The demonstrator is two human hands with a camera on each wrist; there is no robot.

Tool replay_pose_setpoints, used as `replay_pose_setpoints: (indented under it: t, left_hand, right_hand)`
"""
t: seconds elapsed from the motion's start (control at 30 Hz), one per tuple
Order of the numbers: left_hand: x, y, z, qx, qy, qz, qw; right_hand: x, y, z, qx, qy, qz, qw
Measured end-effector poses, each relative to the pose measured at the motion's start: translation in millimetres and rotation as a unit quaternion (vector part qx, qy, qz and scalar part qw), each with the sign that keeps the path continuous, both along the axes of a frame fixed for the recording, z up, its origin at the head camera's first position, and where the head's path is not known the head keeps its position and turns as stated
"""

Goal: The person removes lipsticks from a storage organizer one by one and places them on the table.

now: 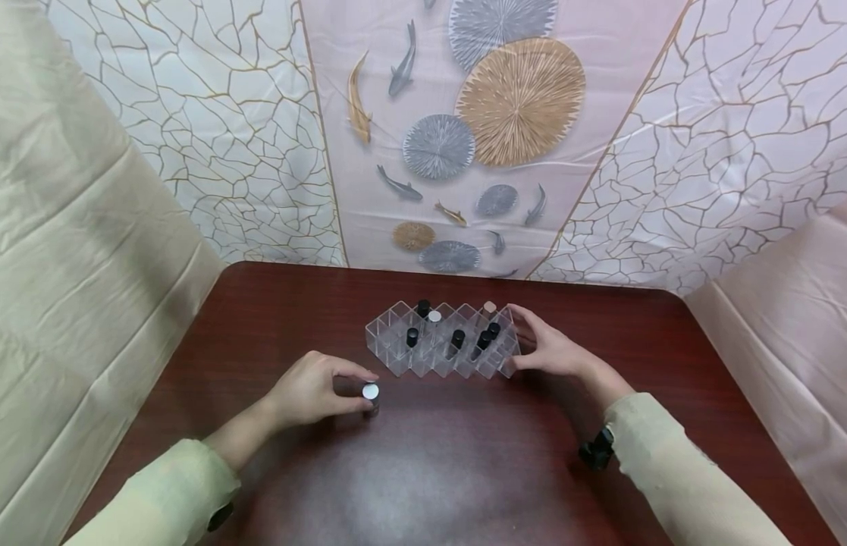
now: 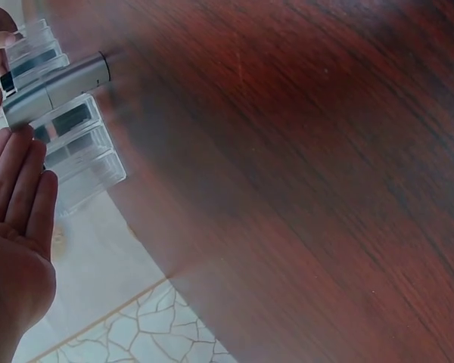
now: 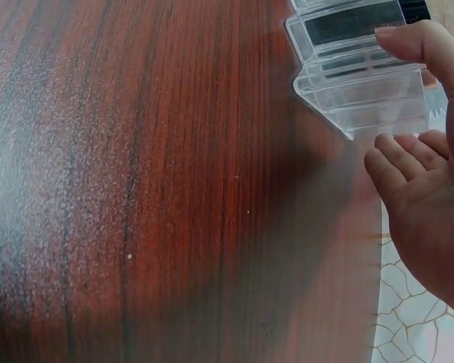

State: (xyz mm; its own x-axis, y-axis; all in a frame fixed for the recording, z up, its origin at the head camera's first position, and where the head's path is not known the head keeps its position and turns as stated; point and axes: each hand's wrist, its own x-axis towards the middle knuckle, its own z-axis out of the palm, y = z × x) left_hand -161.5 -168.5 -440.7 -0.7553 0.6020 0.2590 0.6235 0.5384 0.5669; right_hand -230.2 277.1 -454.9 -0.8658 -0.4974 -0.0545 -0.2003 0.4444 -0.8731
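My left hand (image 1: 314, 390) pinches a silver lipstick tube (image 2: 57, 89) between thumb and fingertips, in front of the rack's left end. The tube stands upright, its round silver top (image 1: 371, 391) facing up. A clear plastic lipstick rack (image 1: 399, 364) with diamond-shaped slots sits toward the back of the table. My right hand (image 1: 553, 347) grips its right end, thumb at the near side and fingers around the far corner. Several lipsticks stand in the slots: black-capped ones such as the black lipstick (image 1: 412, 337), a white-topped lipstick (image 1: 434, 316) and a beige-topped lipstick (image 1: 489, 308).
The dark red wood-grain table (image 1: 423, 470) extends in front of the rack. Behind it hangs a patterned cloth (image 1: 437, 227) with fish and round leaf shapes. Pale cloth drapes (image 1: 75, 303) flank the left and right sides. A dark device (image 1: 596, 449) is strapped at my right wrist.
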Motion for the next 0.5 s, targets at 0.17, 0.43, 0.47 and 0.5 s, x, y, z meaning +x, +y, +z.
replay_pose_setpoints:
  t: [0.17, 0.43, 0.47, 0.5]
  left_hand:
    - [-0.4, 1.0, 1.8, 0.000, -0.001, 0.002, 1.0000]
    - [-1.6, 1.7, 8.0, 0.002, -0.016, 0.002, 0.9999]
    - [-1.9, 1.8, 8.8, 0.002, -0.018, 0.003, 0.9998]
    - [-2.2, 1.9, 9.3, 0.002, -0.020, 0.003, 0.9998]
  right_hand:
    - [-0.3, 1.0, 1.2, 0.003, -0.007, -0.004, 1.0000]
    - [-2.4, 2.0, 0.5, 0.006, -0.007, -0.004, 1.0000]
    - [-2.5, 2.0, 0.8, 0.007, -0.007, -0.004, 0.9999]
    - [-2.5, 2.2, 1.0, 0.008, -0.007, -0.003, 0.9999]
